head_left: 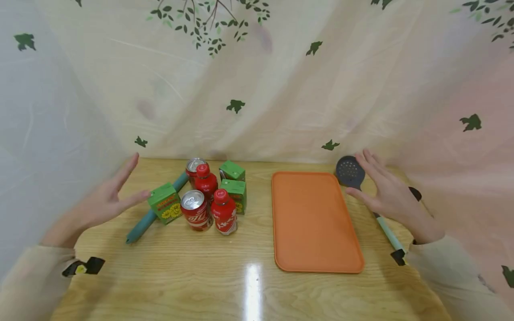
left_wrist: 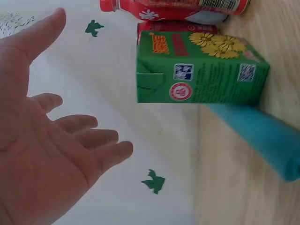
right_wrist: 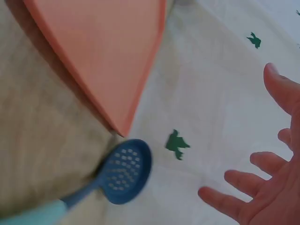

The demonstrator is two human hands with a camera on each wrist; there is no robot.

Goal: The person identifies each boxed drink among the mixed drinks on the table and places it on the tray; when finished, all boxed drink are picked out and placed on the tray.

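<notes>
My left hand (head_left: 102,200) is raised with fingers spread, holding nothing, just left of a green drink carton (head_left: 165,204). That carton leans on a teal rod (head_left: 142,226) in the head view; its printed side (left_wrist: 201,77) faces the left wrist camera. Beside it stand a front red can (head_left: 196,210), a rear can (head_left: 195,166), two red bottles (head_left: 225,213) and two more green cartons (head_left: 234,196). Over on the right, my empty right hand (head_left: 387,196) hovers with fingers extended near a slotted skimmer (right_wrist: 125,171), partly covering its handle in the head view.
An orange tray (head_left: 315,223) lies flat between the drinks and the skimmer. Behind my right wrist a dark rounded object (head_left: 415,193) shows in part. A cloth backdrop (head_left: 281,111) with leaf prints rises along the back edge of the wooden table (head_left: 180,276).
</notes>
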